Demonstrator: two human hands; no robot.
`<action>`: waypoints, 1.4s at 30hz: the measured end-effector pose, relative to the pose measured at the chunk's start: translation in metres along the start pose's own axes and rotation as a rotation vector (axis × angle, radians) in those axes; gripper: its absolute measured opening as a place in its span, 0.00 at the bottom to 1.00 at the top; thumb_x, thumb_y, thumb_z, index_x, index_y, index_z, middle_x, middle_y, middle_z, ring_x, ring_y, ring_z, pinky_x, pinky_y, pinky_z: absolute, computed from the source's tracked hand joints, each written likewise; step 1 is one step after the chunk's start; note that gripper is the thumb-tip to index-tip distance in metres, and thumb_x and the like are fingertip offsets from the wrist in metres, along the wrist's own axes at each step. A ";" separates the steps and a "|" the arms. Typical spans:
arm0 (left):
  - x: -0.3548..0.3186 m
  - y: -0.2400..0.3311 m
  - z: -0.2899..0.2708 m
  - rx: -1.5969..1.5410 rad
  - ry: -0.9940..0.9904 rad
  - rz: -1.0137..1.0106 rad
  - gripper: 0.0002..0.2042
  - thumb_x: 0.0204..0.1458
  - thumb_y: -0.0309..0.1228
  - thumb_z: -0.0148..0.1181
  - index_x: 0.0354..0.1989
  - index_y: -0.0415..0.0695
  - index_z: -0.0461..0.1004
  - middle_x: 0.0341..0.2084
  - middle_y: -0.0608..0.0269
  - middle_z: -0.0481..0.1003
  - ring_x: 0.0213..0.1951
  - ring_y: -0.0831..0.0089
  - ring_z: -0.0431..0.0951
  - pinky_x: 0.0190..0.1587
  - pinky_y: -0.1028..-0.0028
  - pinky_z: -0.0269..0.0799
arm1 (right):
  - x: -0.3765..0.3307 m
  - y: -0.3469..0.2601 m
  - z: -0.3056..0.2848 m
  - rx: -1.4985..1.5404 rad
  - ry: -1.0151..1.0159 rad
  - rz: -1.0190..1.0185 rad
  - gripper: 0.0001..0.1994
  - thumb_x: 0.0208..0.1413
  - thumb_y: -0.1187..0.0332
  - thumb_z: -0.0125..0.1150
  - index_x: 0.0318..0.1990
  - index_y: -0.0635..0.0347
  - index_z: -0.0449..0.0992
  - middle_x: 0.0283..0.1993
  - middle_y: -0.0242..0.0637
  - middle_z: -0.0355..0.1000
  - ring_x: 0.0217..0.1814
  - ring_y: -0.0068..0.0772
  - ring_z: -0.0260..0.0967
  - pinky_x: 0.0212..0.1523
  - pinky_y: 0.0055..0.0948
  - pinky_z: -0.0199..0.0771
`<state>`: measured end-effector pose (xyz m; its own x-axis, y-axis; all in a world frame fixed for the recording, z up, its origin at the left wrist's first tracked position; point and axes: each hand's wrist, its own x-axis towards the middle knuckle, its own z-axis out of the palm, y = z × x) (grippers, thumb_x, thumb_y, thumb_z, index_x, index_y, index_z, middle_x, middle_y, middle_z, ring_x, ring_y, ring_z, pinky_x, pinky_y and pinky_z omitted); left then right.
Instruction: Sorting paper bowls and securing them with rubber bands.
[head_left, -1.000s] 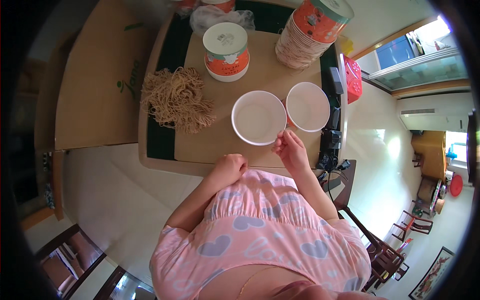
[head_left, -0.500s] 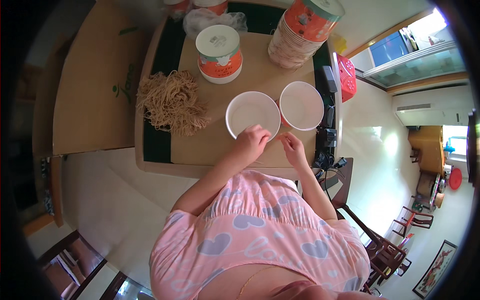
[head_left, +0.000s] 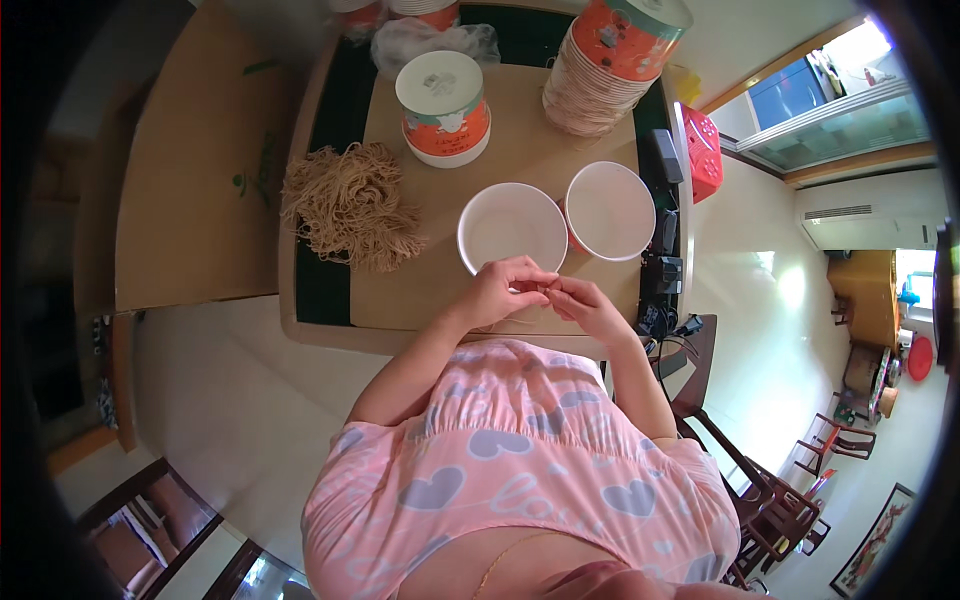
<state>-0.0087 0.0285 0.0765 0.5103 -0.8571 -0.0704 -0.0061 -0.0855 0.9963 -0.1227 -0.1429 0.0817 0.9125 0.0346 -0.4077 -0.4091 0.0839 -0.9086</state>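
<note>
Nearest the hands: left paper bucket (head_left: 512, 232), on the surface just beyond them, mouth up. White rim, smooth whitish inside, nothing seen in it; near edge of rim partly covered by the left hand (head_left: 510, 287). Right paper bucket (head_left: 611, 212) close on its right, also mouth up, same white rim and pale interior, a sliver of orange outer wall showing at its left.

Left hand: fingers bent and brought close to the thumb, a small gap between. Right hand (head_left: 588, 308): fingers curled in, thumb and index nearly together. Fingertips of both meet at the near side of the left bucket. Cannot tell what, if anything, is pinched there. A thin pale strand (head_left: 520, 321) shows below the hands; cannot make out whether it reaches the fingers.

Left of the buckets: loose tangled heap of tan twine (head_left: 352, 208). Farther off, an inverted paper bucket (head_left: 446, 112), whitish base up, grey-green band, orange band with white figures. Far right: tall nested bucket stack (head_left: 610, 75), orange and green at top, many pale rims beneath. Brown cardboard sheet (head_left: 415, 300) under most of this. Black power adapters (head_left: 661, 275) along the right edge; crumpled clear plastic bag (head_left: 432, 48) far left.
</note>
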 end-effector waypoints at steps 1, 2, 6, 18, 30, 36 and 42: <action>-0.004 0.004 -0.001 -0.104 -0.011 0.012 0.14 0.48 0.21 0.63 0.45 0.40 0.77 0.35 0.66 0.73 0.36 0.78 0.75 0.40 0.79 0.73 | -0.001 -0.004 0.000 0.062 -0.087 0.052 0.12 0.64 0.64 0.50 0.35 0.63 0.73 0.23 0.21 0.59 0.25 0.12 0.52 0.24 0.15 0.52; -0.006 0.009 -0.001 -0.208 -0.022 0.025 0.13 0.48 0.21 0.63 0.44 0.40 0.78 0.34 0.66 0.73 0.36 0.78 0.75 0.40 0.79 0.73 | -0.002 -0.008 0.001 0.061 -0.090 0.051 0.12 0.64 0.64 0.50 0.35 0.63 0.73 0.23 0.21 0.59 0.25 0.12 0.52 0.24 0.15 0.52; -0.007 -0.003 0.001 -0.187 -0.021 0.092 0.11 0.48 0.21 0.64 0.41 0.40 0.79 0.33 0.67 0.72 0.35 0.78 0.75 0.39 0.79 0.72 | -0.003 -0.010 0.000 0.129 -0.156 0.035 0.12 0.65 0.64 0.48 0.35 0.62 0.73 0.23 0.20 0.58 0.24 0.11 0.51 0.24 0.15 0.51; 0.007 -0.019 0.027 0.254 0.316 0.160 0.05 0.56 0.25 0.53 0.32 0.38 0.65 0.26 0.53 0.70 0.30 0.58 0.72 0.33 0.66 0.68 | 0.007 0.011 0.016 -0.086 0.359 -0.194 0.03 0.57 0.74 0.58 0.37 0.60 0.71 0.24 0.19 0.62 0.24 0.09 0.54 0.25 0.13 0.53; 0.013 -0.020 0.027 0.202 0.268 0.166 0.05 0.57 0.26 0.50 0.33 0.38 0.64 0.27 0.53 0.71 0.31 0.58 0.73 0.34 0.65 0.68 | 0.011 0.019 0.015 -0.061 0.511 -0.234 0.03 0.54 0.75 0.61 0.34 0.64 0.74 0.21 0.19 0.61 0.23 0.08 0.53 0.23 0.13 0.53; 0.015 -0.020 0.027 0.175 0.237 0.119 0.04 0.55 0.26 0.52 0.33 0.39 0.66 0.29 0.53 0.72 0.32 0.55 0.74 0.35 0.63 0.69 | 0.014 0.029 0.010 0.030 0.503 -0.194 0.03 0.55 0.74 0.60 0.35 0.63 0.74 0.22 0.19 0.64 0.22 0.08 0.54 0.22 0.12 0.52; 0.036 -0.049 0.025 0.384 0.343 0.066 0.02 0.49 0.25 0.56 0.31 0.42 0.71 0.31 0.56 0.73 0.35 0.57 0.75 0.37 0.62 0.72 | 0.031 0.073 -0.008 0.257 0.621 -0.035 0.04 0.55 0.71 0.61 0.36 0.60 0.75 0.23 0.21 0.66 0.20 0.09 0.56 0.19 0.13 0.54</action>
<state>-0.0111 -0.0108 0.0239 0.7504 -0.6566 0.0757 -0.3295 -0.2724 0.9040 -0.1240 -0.1433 0.0019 0.7225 -0.5456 -0.4246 -0.2958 0.3113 -0.9031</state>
